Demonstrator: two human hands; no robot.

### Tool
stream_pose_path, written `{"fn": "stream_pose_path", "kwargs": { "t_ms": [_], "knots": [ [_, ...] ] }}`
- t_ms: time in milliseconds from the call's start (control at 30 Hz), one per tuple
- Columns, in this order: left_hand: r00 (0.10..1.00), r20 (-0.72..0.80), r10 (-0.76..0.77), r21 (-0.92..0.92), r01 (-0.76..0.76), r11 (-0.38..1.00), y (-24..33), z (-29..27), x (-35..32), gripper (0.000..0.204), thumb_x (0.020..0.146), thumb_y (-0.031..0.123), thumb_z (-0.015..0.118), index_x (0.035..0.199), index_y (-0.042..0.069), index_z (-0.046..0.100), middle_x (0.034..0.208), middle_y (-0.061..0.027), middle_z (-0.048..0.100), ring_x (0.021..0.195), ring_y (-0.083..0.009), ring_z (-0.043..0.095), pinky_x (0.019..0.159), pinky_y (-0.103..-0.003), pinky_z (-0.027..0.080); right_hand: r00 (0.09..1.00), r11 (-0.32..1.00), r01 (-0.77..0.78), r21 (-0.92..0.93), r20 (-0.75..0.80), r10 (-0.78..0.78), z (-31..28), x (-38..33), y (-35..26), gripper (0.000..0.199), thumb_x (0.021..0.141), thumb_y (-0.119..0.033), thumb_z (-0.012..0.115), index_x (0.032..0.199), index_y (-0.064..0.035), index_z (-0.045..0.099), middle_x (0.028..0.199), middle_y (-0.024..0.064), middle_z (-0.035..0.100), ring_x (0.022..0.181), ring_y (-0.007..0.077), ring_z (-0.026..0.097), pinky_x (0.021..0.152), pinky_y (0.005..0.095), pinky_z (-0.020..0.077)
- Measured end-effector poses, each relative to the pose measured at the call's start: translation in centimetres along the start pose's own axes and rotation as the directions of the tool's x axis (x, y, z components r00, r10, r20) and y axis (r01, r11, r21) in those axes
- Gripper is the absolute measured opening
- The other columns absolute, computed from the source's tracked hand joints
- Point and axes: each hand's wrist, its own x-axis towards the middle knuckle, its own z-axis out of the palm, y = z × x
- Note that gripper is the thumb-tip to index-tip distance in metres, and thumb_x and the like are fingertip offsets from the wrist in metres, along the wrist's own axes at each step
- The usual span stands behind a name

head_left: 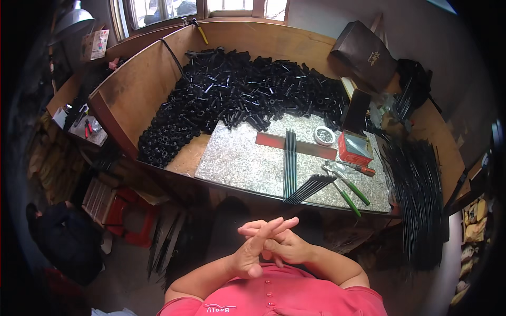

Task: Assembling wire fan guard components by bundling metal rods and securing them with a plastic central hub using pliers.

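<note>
The left hand [251,255] and right hand [289,246] are loosely crossed, fingers partly spread, nothing seen held. To handle black rods [290,168] evenly, the hands should first be parted. Beyond, two rod bundles [310,190], one flat bar [316,148], one tub [325,143], one red box [352,153] and one green-handled pliers [357,193] are laid on one slab [232,158].

Lets daylight in along the top, left to centre, through windows [163,11] in brown frames [258,10]. Shows a plain grey wall [311,16] at the upper right, with a bright bluish strip [443,5] at the top edge. Carries a white dome-shaded lamp [75,18] at the upper left. Has brown wooden panels [124,100] bordering a workbench [191,156] mid-frame, plus a smaller bench [64,96] at far left. Includes a red plastic seat [132,234] at the lower left, above greyish, dim floor [124,268].
</note>
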Motion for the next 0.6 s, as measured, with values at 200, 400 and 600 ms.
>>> {"fn": "stream_pose_path", "kwargs": {
  "t_ms": [200, 400, 600],
  "knots": [
    [0.985, 0.0, -0.174, -0.491, 0.151, 0.858, -0.3, -0.3, 0.6, 0.106, 0.07, 0.072, 0.055, 0.145, 0.009, 0.015, 0.143, -0.0259, 0.029, 0.104, -0.0327, 0.059, 0.078, -0.033, 0.053, 0.985, 0.953, 0.123, 0.278, 0.082, -0.151, -1.8, 0.9, 7.6, 0.037, 0.098, -0.021, 0.044, 0.127, 0.0008, 0.049, 0.124, 0.0059, 0.051, 0.073, 0.0077, 0.055, 0.066, 0.0205, 0.0452],
    [1.0, 0.028, 0.015, 0.701, -0.03, 0.713, -1.2, -1.2, 1.4, 0.103, 0.065, 0.05, 0.076, 0.14, 0.002, 0.024, 0.135, -0.0272, 0.04, 0.1, -0.0354, 0.062, 0.082, -0.035, 0.052, 0.959, 0.981, 0.184, 0.063, -0.228, -0.165, -2.0, 0.9, 7.6, 0.028, 0.092, -0.018, 0.056, 0.114, -0.0012, 0.06, 0.109, 0.0062, 0.06, 0.079, 0.012, 0.059, 0.069, 0.0227, 0.0476],
    [0.959, -0.28, -0.046, 0.544, 0.198, 0.815, -0.1, -2.4, 0.4, 0.092, 0.066, 0.046, 0.078, 0.134, -0.001, 0.036, 0.132, -0.0231, 0.046, 0.106, -0.0363, 0.059, 0.087, -0.039, 0.049, 0.71, 0.593, 0.431, -0.68, -0.149, -0.688, -3.2, -1.7, 5.7, 0.017, 0.081, -0.014, 0.069, 0.091, -0.0012, 0.065, 0.101, 0.009, 0.061, 0.077, 0.019, 0.06, 0.07, 0.0269, 0.049]
  ]
}}
